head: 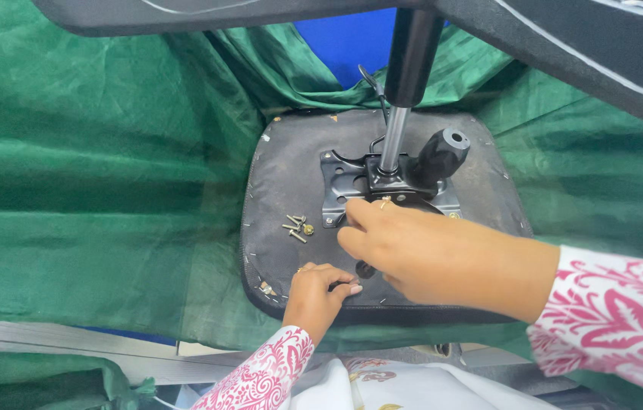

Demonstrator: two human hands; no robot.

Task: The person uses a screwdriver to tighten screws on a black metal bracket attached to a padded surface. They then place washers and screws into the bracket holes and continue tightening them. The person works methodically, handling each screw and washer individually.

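An upturned black chair seat (291, 167) lies on green cloth. A black metal mounting plate (340, 190) is on it, with a chrome gas-lift rod (393, 140) and a black lever knob (443, 152) rising from it. My right hand (428, 254) reaches over the plate's near edge, fingertips pinched on a small brass-coloured screw (384, 202). My left hand (317, 292) rests on the seat's near edge, fingers curled; whether they hold anything I cannot tell. A few loose screws (297, 226) lie on the seat left of the plate.
Green cloth (93, 190) covers the surface all around the seat. Black chair parts (610, 53) arch across the top. A blue surface (344, 38) shows behind the rod. A grey metal bar (71, 342) runs along the bottom left.
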